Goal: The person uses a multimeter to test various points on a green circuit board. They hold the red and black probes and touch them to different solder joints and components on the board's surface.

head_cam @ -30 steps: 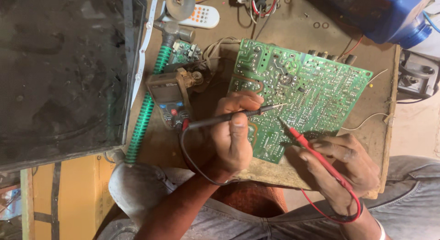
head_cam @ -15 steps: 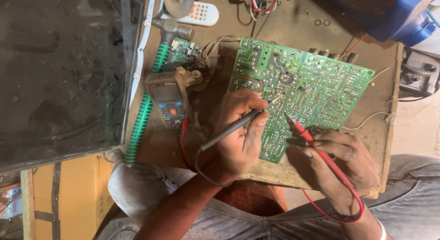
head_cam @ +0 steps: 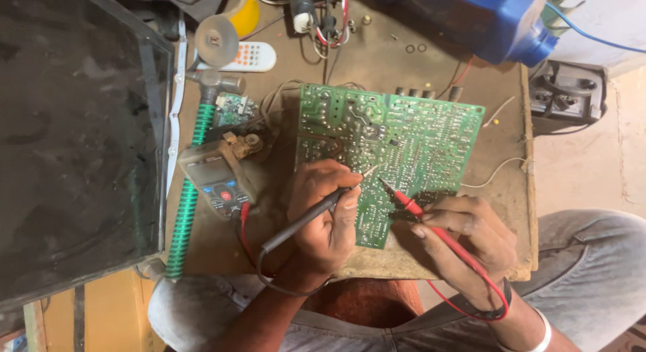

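Green circuit board [head_cam: 404, 150] lies flat mid-table, its near edge by the table's front edge; left hand [head_cam: 323, 217] closed on black probe [head_cam: 316, 214], right hand [head_cam: 464, 241] pinching red probe [head_cam: 431, 224], tips close together on solder side; multimeter [head_cam: 215, 180] crowds the left

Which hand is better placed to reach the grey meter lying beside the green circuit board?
Left. The left hand, holding the black probe, lies beside the meter. The right hand, with the red probe, sits across the circuit board, farther off.
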